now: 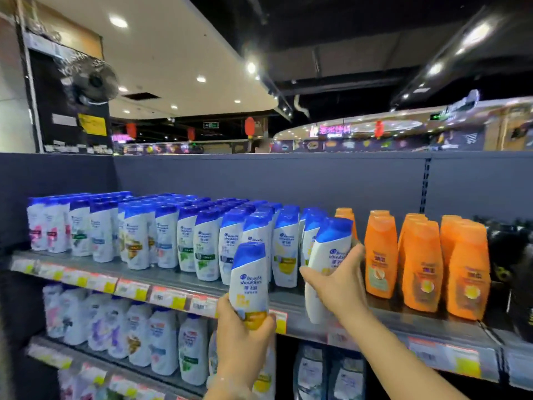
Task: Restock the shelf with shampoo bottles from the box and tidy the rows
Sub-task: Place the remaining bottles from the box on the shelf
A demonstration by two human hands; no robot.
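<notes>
My left hand [243,339] grips the base of a white shampoo bottle with a blue cap [249,281], held upright in front of the top shelf's edge [380,321]. My right hand [336,281] holds a second white blue-capped bottle [328,255], tilted right, over the shelf beside the orange bottles. Rows of matching white bottles [161,232] fill the shelf to the left. The box is out of view.
Orange bottles [421,255] stand in rows right of my right hand, with dark bottles [513,255] beyond them. A lower shelf [121,368] holds more white bottles. Price tags [129,288] line the shelf edges. A grey back panel [288,177] rises behind.
</notes>
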